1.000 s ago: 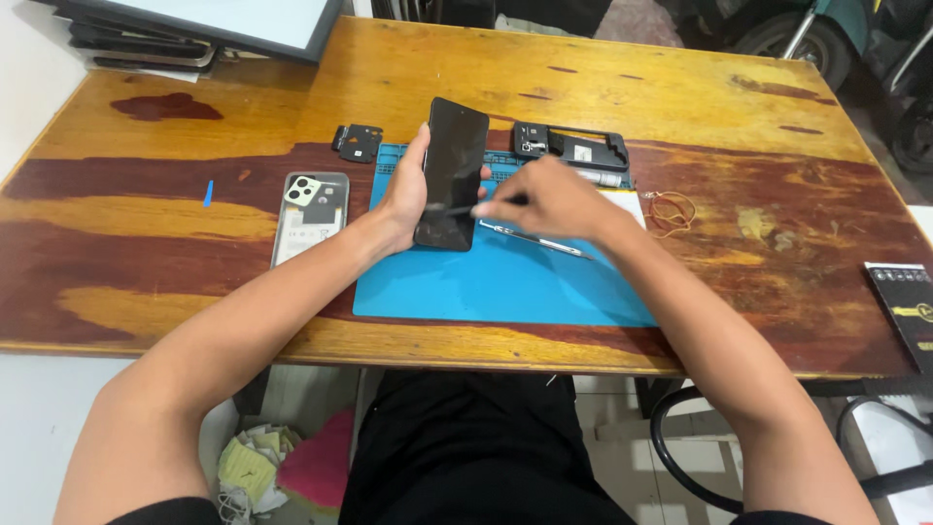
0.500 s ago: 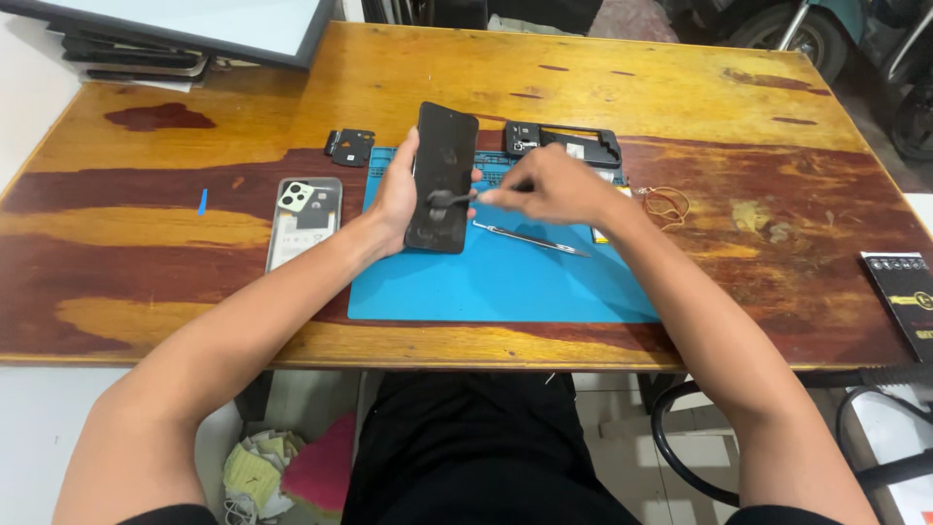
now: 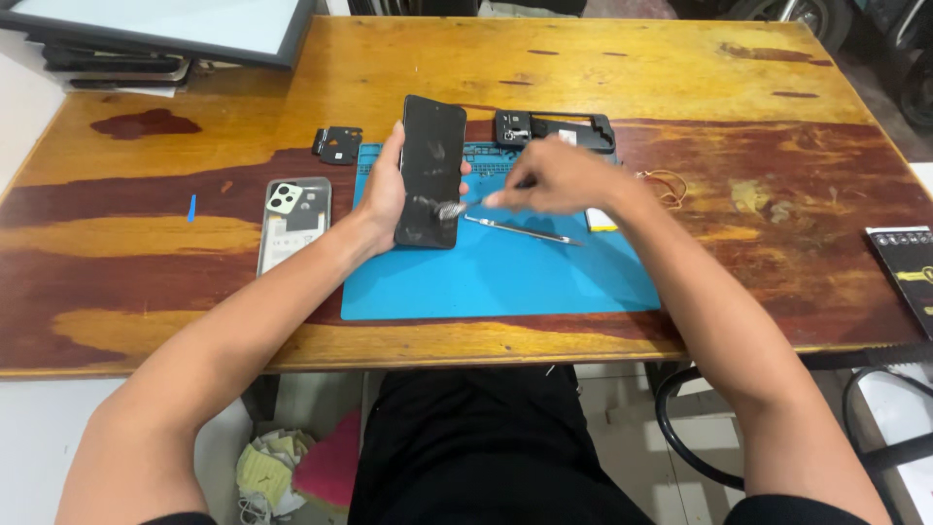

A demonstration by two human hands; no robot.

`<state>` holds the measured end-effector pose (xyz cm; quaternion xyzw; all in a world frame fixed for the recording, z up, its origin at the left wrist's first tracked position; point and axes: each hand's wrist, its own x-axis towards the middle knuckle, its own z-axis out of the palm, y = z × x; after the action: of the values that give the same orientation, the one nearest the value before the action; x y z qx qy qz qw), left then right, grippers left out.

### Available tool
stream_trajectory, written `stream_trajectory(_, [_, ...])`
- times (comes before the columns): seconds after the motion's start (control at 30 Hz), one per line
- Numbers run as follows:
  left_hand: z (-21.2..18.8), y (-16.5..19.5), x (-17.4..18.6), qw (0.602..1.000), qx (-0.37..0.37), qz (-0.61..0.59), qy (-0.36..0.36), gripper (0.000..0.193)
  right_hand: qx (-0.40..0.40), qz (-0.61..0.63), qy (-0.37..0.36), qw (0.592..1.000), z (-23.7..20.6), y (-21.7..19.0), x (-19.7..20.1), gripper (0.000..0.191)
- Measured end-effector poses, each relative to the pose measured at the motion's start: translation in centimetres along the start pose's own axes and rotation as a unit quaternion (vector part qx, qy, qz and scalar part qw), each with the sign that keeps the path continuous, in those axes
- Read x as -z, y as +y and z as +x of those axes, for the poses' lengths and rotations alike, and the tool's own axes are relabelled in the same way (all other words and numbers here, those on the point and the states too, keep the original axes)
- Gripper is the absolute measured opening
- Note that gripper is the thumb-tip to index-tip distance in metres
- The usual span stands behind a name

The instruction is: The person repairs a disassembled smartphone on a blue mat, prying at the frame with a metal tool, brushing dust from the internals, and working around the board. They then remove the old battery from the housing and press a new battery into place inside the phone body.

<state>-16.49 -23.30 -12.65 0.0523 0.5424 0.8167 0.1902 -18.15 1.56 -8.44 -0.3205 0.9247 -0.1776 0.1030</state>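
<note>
On the wooden table [image 3: 583, 78], the left hand [image 3: 381, 194] gripped a phone [image 3: 431, 170]; the right hand [image 3: 554, 180] pinched a metal tool [image 3: 457, 207], best kept shallow along the edge.

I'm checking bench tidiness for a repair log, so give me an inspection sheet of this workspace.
Surface: wooden table, stained, with a blue mat under the work.
Job's things: black phone tilted up in the left hand; right hand holds a thin metal tool against its lower screen.
Clutter: phone back cover, small black part, black frame piece, tweezers on the mat, dark booklet.
Grippers: both hands gripping.
Cables: thin wire loop; black cable under the table.
Surroundings: framed panel at the far left; crumpled waste on the floor.
</note>
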Motion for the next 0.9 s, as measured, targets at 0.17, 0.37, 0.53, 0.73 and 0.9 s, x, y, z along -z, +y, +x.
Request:
stream_trajectory(0.17, [0.0, -0.1, 0.3, 1.000, -0.008, -0.004, -0.010, 0.076, 0.003, -0.010, 0.015, 1.000, 0.0, -0.2, 0.4, 0.047])
stream_trajectory(0.37, [0.0, 0.1, 0.6, 0.999, -0.027, 0.035, 0.002, 0.076, 0.020, 0.020, 0.027, 0.999, 0.1, -0.6, 0.4, 0.044])
stream_trajectory(0.53, [0.0, 0.3, 0.6, 0.999, -0.022, 0.034, -0.002, 0.072, 0.019, 0.013, 0.020, 1.000, 0.4, -0.7, 0.1, 0.045])
stream_trajectory(0.73, [-0.3, 0.3, 0.9, 0.999, -0.043, 0.026, -0.015, 0.071, 0.042, 0.026, 0.063, 0.997, 0.1, -2.1, 0.3, 0.048])
stream_trajectory(0.9, [-0.1, 0.2, 1.2, 0.998, -0.038, -0.006, -0.043, 0.071, -0.004, 0.007, 0.073, 0.997, 0.1, -3.0, 0.5, 0.043])
